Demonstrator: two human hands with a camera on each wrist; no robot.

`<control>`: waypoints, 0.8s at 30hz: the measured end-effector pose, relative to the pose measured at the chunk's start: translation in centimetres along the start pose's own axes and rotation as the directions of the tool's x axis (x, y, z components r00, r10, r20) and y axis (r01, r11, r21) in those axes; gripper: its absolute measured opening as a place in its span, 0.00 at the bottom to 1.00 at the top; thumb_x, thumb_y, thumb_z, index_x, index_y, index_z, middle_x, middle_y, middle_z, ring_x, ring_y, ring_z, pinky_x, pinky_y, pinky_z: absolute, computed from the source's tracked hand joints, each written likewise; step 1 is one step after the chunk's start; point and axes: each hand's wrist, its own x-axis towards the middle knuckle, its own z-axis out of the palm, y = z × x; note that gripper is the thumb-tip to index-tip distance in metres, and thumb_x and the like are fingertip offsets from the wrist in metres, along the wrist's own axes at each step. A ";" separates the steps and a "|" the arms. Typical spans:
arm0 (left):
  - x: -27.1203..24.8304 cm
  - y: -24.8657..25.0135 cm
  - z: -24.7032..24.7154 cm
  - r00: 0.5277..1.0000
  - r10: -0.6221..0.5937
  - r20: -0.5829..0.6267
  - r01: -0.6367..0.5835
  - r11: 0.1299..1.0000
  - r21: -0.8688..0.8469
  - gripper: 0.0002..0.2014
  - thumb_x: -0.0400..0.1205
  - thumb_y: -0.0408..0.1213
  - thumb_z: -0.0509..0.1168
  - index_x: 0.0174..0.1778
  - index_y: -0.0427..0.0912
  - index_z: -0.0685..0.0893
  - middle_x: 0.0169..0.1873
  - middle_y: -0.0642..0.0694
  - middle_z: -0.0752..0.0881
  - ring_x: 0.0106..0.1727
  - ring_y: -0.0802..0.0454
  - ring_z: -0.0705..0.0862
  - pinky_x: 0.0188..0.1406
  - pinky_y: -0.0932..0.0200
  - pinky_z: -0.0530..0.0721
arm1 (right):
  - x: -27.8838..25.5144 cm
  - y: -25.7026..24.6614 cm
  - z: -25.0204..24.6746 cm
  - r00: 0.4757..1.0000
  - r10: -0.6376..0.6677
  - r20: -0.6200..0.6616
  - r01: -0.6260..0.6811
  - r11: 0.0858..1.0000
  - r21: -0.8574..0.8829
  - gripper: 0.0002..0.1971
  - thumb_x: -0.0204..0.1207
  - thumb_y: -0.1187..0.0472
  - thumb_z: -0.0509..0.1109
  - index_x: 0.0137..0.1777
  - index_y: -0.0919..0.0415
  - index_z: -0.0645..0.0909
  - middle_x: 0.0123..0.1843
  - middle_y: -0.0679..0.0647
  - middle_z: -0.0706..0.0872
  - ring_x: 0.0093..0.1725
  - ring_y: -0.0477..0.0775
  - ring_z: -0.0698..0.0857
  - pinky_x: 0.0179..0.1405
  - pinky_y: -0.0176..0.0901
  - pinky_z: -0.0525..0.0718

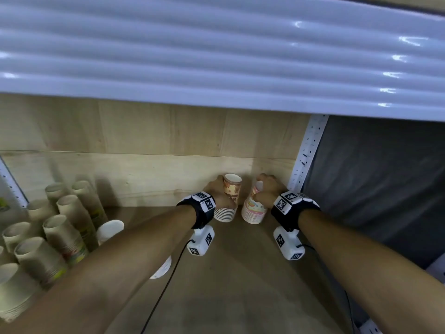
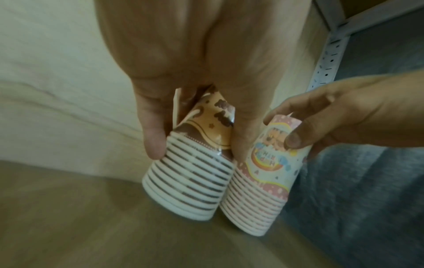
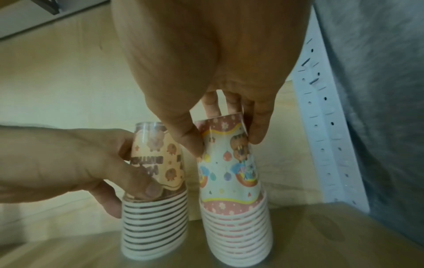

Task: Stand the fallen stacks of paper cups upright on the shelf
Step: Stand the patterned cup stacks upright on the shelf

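Observation:
Two stacks of paper cups stand mouth-down, side by side, at the back right of the wooden shelf [image 1: 231, 280]. My left hand [image 1: 218, 192] grips the brown and orange stack [image 1: 226, 213] near its top, thumb and fingers curled round it [image 2: 190, 181]. My right hand [image 1: 268, 189] pinches the top of the pink rainbow stack [image 1: 254, 213] from above [image 3: 238, 226]. In the right wrist view the brown stack [image 3: 156, 226] stands just left of the pink one, both bases resting on the board. In the left wrist view the pink stack [image 2: 259, 190] leans slightly.
Several upright stacks of beige cups [image 1: 60, 237] fill the shelf's left side. A white cup stack [image 1: 110, 231] lies on its side under my left forearm. A white perforated post [image 1: 305, 155] and grey cloth [image 1: 373, 189] bound the right. The upper shelf [image 1: 216, 56] hangs low overhead.

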 end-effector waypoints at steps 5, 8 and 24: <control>1.0 -0.8 1.5 0.993 -0.057 -0.101 0.051 0.997 -0.062 0.45 0.61 0.44 0.84 0.73 0.45 0.70 0.67 0.45 0.79 0.68 0.43 0.79 0.67 0.48 0.80 | 1.6 -1.1 1.5 1.000 -0.025 0.013 0.025 1.000 0.007 0.14 0.70 0.61 0.72 0.55 0.57 0.77 0.61 0.61 0.80 0.60 0.63 0.81 0.53 0.48 0.79; 1.2 -1.5 2.4 0.987 -0.083 -0.141 0.075 0.995 -0.061 0.44 0.63 0.45 0.82 0.73 0.45 0.70 0.66 0.43 0.78 0.67 0.41 0.79 0.67 0.48 0.80 | 2.3 -1.2 2.4 0.999 -0.041 0.014 0.041 0.999 0.002 0.14 0.72 0.60 0.70 0.57 0.59 0.78 0.61 0.61 0.81 0.60 0.63 0.80 0.52 0.46 0.76; 1.7 0.3 -0.4 0.989 -0.065 -0.131 0.059 0.997 -0.049 0.38 0.71 0.49 0.74 0.76 0.45 0.68 0.68 0.43 0.74 0.65 0.39 0.79 0.60 0.47 0.83 | 1.7 -2.2 -0.3 1.000 0.022 0.003 -0.022 1.000 -0.005 0.29 0.66 0.45 0.73 0.64 0.60 0.78 0.60 0.56 0.81 0.55 0.61 0.83 0.52 0.50 0.83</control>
